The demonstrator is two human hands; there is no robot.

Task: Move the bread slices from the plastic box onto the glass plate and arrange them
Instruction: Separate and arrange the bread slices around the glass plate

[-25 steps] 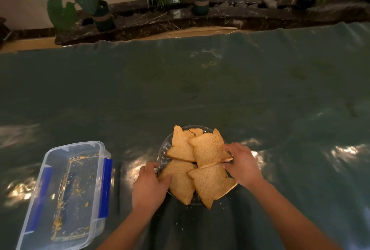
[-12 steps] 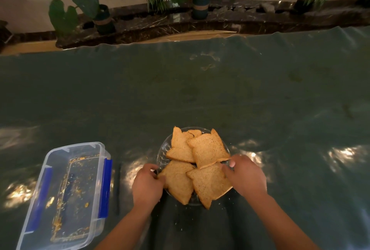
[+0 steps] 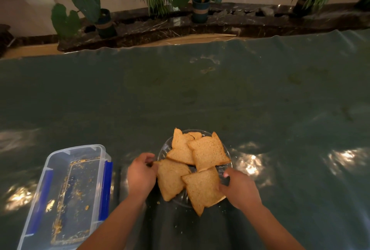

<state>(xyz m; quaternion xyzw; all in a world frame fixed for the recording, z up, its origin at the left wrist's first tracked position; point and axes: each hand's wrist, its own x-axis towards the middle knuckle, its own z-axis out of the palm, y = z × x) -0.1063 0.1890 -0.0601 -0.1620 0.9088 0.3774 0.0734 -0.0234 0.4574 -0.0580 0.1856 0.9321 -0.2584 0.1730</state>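
You have before you: bread slices [image 3: 208, 153], five, the fifth only partly showing; glass plate [image 3: 227, 150], one; plastic box [image 3: 60, 171], one; potted plants [image 3: 201, 7], four.

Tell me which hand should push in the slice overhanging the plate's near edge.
Right. The right hand already touches that overhanging slice at the glass plate; the left hand is on the left slice.

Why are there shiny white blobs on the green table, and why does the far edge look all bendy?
In the head view, the blobs are glare: lamp light bouncing off the glossy, wrinkled table cover, brightest right of the glass plate. The bent far edge looks like wide-angle lens distortion plus ripples in the cover. The room is dim and warm-toned, and the left hand looks slightly blurred.
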